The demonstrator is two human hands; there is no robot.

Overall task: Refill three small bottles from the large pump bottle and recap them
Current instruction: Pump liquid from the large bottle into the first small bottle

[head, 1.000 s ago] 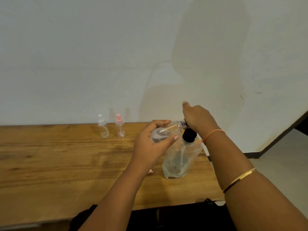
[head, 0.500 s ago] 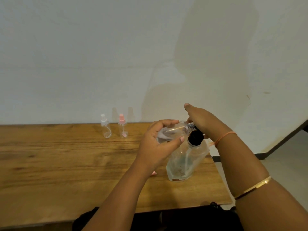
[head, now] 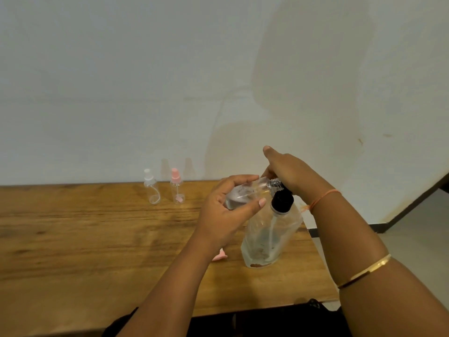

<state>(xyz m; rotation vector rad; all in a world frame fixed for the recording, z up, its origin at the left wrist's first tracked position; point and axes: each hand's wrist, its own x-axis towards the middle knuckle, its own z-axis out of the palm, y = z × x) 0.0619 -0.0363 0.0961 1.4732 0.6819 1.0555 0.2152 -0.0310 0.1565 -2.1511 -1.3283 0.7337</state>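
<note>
My left hand (head: 226, 215) grips a small clear bottle (head: 243, 194), tilted almost flat with its open threaded neck pointing right. The neck meets the head of the large pump bottle (head: 269, 237), a clear soft container with a black collar (head: 281, 201) standing near the table's right end. My right hand (head: 289, 171) lies curled over the pump head and hides it, thumb pointing up. Some clear liquid sits in the small bottle. Two other small bottles stand capped by the wall, one with a white sprayer (head: 151, 188) and one with a pink sprayer (head: 177, 187).
A pink cap (head: 220, 257) lies on the wooden table (head: 85, 239) just under my left wrist. The table's right edge runs close to the pump bottle. A white wall rises directly behind the table.
Both hands keep the same hold on the small bottle and the pump head. Only the view has drifted a little.
</note>
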